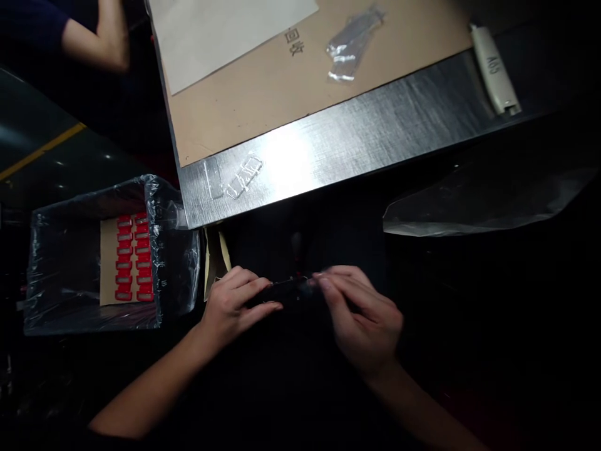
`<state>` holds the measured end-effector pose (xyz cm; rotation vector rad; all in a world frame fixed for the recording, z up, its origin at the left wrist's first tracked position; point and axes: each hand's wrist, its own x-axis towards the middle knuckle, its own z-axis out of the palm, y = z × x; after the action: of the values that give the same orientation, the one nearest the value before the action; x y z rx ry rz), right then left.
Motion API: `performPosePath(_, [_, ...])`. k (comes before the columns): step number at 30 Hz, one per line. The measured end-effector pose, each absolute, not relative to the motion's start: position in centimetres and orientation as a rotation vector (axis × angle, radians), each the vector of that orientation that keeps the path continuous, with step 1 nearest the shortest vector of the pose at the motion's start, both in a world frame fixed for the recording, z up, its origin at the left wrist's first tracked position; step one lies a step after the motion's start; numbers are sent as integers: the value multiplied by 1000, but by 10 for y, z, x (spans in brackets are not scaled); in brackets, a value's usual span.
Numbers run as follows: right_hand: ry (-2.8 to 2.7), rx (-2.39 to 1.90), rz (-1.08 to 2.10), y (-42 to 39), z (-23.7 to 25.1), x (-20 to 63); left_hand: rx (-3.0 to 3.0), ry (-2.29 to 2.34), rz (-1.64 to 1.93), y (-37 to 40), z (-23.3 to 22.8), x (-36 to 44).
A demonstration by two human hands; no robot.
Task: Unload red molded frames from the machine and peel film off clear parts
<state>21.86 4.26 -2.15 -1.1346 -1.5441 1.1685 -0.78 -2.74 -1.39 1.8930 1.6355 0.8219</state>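
Below the table edge, my left hand (pixel 237 297) grips the left end of a small dark piece (pixel 291 289) between thumb and fingers. The piece looks flat and narrow, but its kind is hard to make out against the dark background. At its right end is my right hand (pixel 364 310), thumb and forefinger pinched together on something thin, shiny and see-through, too small and blurred to name. On the metal table edge above lie two clear plastic frame-like pieces (pixel 244 176).
A plastic-lined bin (pixel 35 269) at left holds red parts (pixel 124 264) in rows on cardboard. The metal-edged table (pixel 357 131) carries a cardboard sheet (pixel 244 106), white paper (pixel 225 37), clear film bags (pixel 352 44) and a pale A05-marked tool (pixel 493 69). A person's arm (pixel 101 44) shows upper left.
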Motion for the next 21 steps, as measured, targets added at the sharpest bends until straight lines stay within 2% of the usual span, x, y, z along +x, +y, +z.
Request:
performPosePath(3, [-1366, -1312, 990, 56, -24, 227, 1687, 1922, 840, -43, -18, -18])
performPosePath(5, [-1257, -1393, 884, 71, -29, 239, 1610, 2161, 710, -51, -14, -37])
performPosePath(9, [-1153, -1528, 599, 120, -62, 280, 1721, 2459, 11, -59, 2, -81])
performPosePath(12, [-1192, -1677, 476, 173, -100, 322, 1807, 2409, -449, -52, 19, -99])
performPosePath(17, [-1556, -2058, 259, 268, -138, 382, 1948, 2099, -902, -16, 49, -90])
performPosePath(21, [-1824, -2144, 438, 305, -142, 391, 2076, 1860, -1002, 20, 50, -69])
